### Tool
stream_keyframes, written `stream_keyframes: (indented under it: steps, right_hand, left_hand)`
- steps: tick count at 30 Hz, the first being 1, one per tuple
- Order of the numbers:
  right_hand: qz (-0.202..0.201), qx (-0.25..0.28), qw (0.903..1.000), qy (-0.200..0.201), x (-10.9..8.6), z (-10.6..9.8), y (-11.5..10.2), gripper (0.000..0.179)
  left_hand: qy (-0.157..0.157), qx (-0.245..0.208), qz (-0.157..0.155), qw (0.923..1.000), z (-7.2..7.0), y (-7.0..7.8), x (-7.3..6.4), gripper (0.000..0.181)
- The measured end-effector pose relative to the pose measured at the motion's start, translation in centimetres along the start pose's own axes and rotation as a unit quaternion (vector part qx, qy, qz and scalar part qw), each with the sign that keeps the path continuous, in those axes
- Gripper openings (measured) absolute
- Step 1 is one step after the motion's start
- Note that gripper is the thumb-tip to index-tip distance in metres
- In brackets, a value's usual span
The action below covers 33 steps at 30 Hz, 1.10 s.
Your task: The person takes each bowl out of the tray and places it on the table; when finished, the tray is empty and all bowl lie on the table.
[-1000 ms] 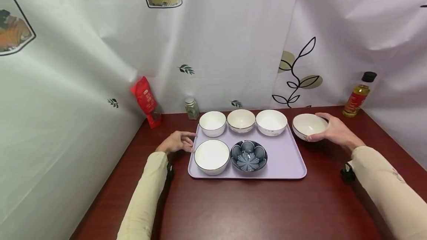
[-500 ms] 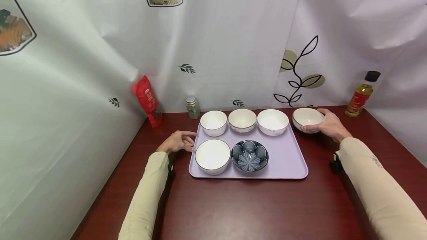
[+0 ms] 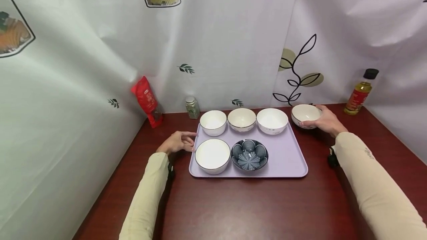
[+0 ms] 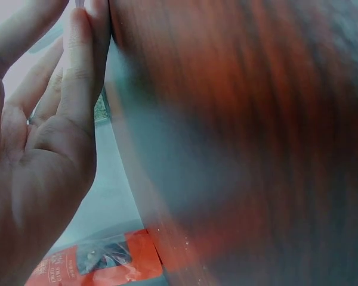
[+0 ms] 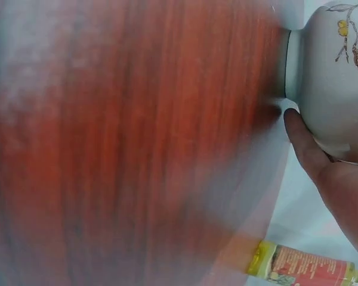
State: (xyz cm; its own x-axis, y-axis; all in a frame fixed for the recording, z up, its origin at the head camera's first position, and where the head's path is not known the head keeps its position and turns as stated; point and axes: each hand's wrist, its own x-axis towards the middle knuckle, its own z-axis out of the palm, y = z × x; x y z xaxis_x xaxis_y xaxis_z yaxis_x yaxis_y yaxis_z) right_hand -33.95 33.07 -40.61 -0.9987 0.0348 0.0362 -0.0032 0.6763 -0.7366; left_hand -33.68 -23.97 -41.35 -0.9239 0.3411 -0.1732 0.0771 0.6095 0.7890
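Note:
My right hand (image 3: 328, 120) grips a white bowl (image 3: 305, 113) by its right side, thumb at the front and fingers behind. In the right wrist view the bowl (image 5: 337, 77) shows a painted sprig, and its foot is at the table surface. My left hand (image 3: 177, 142) is at the left edge of a lilac tray (image 3: 285, 158), fingertips at the rim; in the left wrist view its fingers (image 4: 77, 65) look fairly straight. On the tray stand several bowls: white ones, a cream one (image 3: 241, 118) and a dark blue patterned one (image 3: 249, 155).
Along the back of the dark red table (image 3: 260, 210) are a red packet (image 3: 146, 97), a small jar (image 3: 191, 107) and, at the right, an oil bottle (image 3: 358, 95). A printed white curtain (image 3: 230, 40) hangs behind and to the left.
My right hand has moved the white bowl back towards the curtain and slightly left, beside the tray's far right corner. The left hand and tray have stayed where they were.

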Motion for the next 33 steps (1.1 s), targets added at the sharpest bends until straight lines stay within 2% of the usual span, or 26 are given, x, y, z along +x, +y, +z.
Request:
stream_keyframes:
  steps: [5,8,12,16,20,24,30,33]
  right_hand:
    - [0.015,-0.032,0.9991,-0.022,-0.4,-0.1,-1.0,0.118]
    - [0.017,-0.065,0.9977,-0.007,-1.0,0.0,-2.6,0.124]
    - [-0.026,-0.081,0.9955,0.041,-1.7,0.3,-5.1,0.122]
    - [-0.076,-0.086,0.9918,0.056,-2.3,0.7,-6.9,0.112]
    - [-0.114,-0.080,0.9898,0.029,-2.8,1.7,-8.0,0.100]
    - [-0.139,-0.047,0.9892,-0.010,-3.3,3.1,-8.6,0.092]
    - [-0.125,-0.097,0.9857,-0.058,-3.9,4.7,-9.0,0.102]
    - [-0.110,-0.092,0.9869,-0.075,-3.8,5.3,-8.9,0.108]
  left_hand:
    - [-0.003,-0.003,-0.003,1.0000,0.1,0.2,0.0,0.068]
    - [-0.005,-0.007,-0.006,0.9999,0.0,0.2,-0.1,0.068]
    - [-0.001,-0.009,-0.011,0.9999,0.0,0.2,-0.1,0.068]
    - [0.003,-0.001,-0.008,1.0000,-0.1,0.1,-0.1,0.067]
    - [0.004,0.012,-0.007,0.9999,0.0,0.0,-0.1,0.067]
    - [0.005,0.009,-0.005,0.9999,0.0,-0.1,0.0,0.066]
    - [-0.003,0.001,0.000,1.0000,0.0,0.0,-0.1,0.067]
    - [-0.003,0.001,0.001,1.0000,0.2,0.0,-0.1,0.067]
